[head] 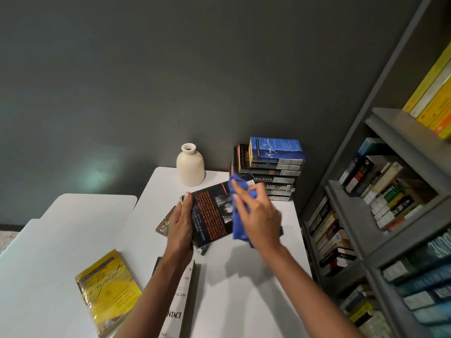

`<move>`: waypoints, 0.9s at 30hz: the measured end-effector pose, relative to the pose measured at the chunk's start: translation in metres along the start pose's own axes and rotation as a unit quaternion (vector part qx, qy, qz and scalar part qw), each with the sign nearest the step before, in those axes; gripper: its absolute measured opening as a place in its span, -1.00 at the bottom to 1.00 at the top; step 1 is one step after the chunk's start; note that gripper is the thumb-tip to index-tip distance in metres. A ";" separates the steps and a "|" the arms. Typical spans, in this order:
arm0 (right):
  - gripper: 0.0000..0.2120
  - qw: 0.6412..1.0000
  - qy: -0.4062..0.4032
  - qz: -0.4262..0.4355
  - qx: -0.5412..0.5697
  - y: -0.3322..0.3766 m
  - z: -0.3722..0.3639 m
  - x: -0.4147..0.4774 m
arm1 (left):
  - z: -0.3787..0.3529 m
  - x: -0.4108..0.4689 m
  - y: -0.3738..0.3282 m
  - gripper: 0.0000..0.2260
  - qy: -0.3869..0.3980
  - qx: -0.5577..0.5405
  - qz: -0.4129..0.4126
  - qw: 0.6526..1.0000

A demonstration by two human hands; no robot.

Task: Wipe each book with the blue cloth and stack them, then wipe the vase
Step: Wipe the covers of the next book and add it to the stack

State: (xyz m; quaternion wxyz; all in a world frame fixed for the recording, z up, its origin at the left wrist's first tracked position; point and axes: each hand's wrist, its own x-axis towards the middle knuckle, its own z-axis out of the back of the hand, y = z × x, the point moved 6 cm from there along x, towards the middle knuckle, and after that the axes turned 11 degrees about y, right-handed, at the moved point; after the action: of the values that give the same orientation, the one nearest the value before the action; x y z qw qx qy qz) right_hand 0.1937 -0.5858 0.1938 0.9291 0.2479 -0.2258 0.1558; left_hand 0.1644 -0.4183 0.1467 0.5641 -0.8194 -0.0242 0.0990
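White surface [244, 301] against a dark grey wall, bookshelf [366, 215] on the right. Left hand [180, 225] grips the dark book [212, 215] by its left edge, fingers [187, 198] curled round it, book tilted off the surface. Right hand [261, 215] has the blue cloth [238, 220] bunched in its fingers, pressed on the cover's right side. Vase [190, 167] stands at the back, beside the stack of books [275, 172]. Yellow book [107, 291] and white-spined book [180, 301] lie flat near the front.
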 end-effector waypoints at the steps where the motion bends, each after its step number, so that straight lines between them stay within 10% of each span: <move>1: -0.67 0.999 0.011 -0.036 0.017 -0.015 0.004 0.004 | 0.003 0.002 0.000 -0.67 0.006 0.005 0.001 1.000; 5: -0.59 0.968 0.138 -0.170 0.124 -0.054 -0.001 0.010 | 0.010 0.004 0.001 -0.62 0.035 0.019 0.009 0.999; 11: -0.81 0.787 0.320 -0.196 0.489 -0.055 -0.003 0.004 | 0.017 0.009 -0.004 -0.55 0.055 0.063 0.067 0.994; 21: -0.82 0.819 0.235 -0.122 0.509 -0.054 0.018 0.003 | -0.005 -0.002 -0.017 -0.47 0.040 0.318 -0.018 0.947; 27: -0.60 0.814 0.304 -0.054 0.492 -0.058 0.018 -0.007 | 0.001 -0.001 0.003 -0.40 0.015 0.091 0.189 0.978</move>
State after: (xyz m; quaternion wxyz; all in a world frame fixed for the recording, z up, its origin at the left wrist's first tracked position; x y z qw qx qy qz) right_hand 0.2048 -0.6449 0.1811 0.7117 0.6235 0.1887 0.2630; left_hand 0.1629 -0.4191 0.1436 0.6075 -0.7561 0.1486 0.1927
